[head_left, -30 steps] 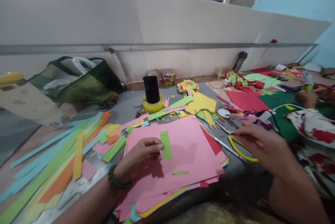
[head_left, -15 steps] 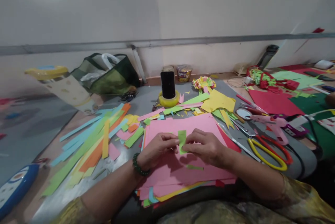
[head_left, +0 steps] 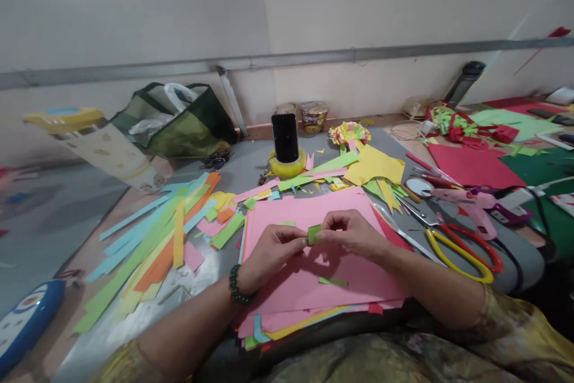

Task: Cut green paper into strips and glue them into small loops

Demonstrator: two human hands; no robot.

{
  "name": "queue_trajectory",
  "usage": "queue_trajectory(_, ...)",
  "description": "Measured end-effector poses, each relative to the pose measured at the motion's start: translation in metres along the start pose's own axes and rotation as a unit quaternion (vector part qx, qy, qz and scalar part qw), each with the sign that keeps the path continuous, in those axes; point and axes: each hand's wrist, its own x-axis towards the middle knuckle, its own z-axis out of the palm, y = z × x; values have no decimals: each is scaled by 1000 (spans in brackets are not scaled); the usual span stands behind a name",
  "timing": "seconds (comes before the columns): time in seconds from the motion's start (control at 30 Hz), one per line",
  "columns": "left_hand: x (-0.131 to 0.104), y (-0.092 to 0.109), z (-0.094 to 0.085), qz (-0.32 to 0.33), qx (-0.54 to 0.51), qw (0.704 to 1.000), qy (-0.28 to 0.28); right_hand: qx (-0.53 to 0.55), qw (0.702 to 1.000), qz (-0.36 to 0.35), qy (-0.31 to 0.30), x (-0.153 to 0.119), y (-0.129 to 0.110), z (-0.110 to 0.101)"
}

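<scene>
Between my two hands is a small green paper piece (head_left: 314, 234), short and folded-looking, above a stack of pink sheets (head_left: 278, 287). My left hand (head_left: 275, 251) pinches its left edge with thumb and fingertips; a dark green bead bracelet circles that wrist. From the other side, my right hand (head_left: 347, 232) is closed on the piece with thumb and forefinger. A narrow green strip (head_left: 333, 281) lies on the pink paper below my right hand. Another bit of green shows just above my left hand.
Colored paper strips (head_left: 147, 245) lie left of the stack. Scissors (head_left: 466, 254) and a pink glue gun (head_left: 478, 213) are at the right. Behind the stack, a phone (head_left: 285, 137) leans upright in a yellow tape roll. A blue object (head_left: 33, 320) sits front left.
The green piece, upright and longer before, now looks shorter and folded between my fingers. My right hand has shifted slightly up. The camera view has tilted down a little.
</scene>
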Motion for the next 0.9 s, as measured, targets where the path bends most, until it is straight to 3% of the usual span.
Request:
queue_trajectory(0.3,0,-1,0,44,50,998,0,13,999,31,-10,2,3,-1)
queue_trajectory(0.6,-2,2,4,70,56,996,-19,71,997,-25,-20,5,12,-4)
queue_trajectory(0.9,-3,4,5,74,71,994,-21,42,998,-35,-4,4,7,-2)
